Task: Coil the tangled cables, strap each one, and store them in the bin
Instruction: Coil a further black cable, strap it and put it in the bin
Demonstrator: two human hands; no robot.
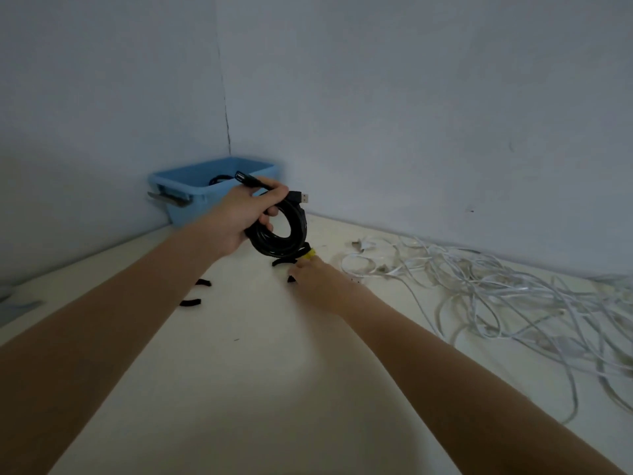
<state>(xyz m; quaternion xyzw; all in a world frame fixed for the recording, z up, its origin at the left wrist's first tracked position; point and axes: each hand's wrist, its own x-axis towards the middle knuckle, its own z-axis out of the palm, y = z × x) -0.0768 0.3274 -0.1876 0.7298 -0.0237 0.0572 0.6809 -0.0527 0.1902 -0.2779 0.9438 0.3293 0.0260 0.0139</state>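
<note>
Forearms nearest. Left hand (pixel 236 217) fingers curled round the black coiled cable (pixel 279 231), lifted over the worktop (pixel 239 371) before the blue bin (pixel 191 197). Right hand (pixel 320 282) at a yellow-tipped strap (pixel 301 254); grip unclear. Coil looks springy, light: hold across the bundled loops. White tangle (pixel 496 296) right.

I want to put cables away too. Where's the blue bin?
In the head view, the blue bin sits far left on the table, in the wall corner, just behind the left hand holding the black cable coil.
</note>
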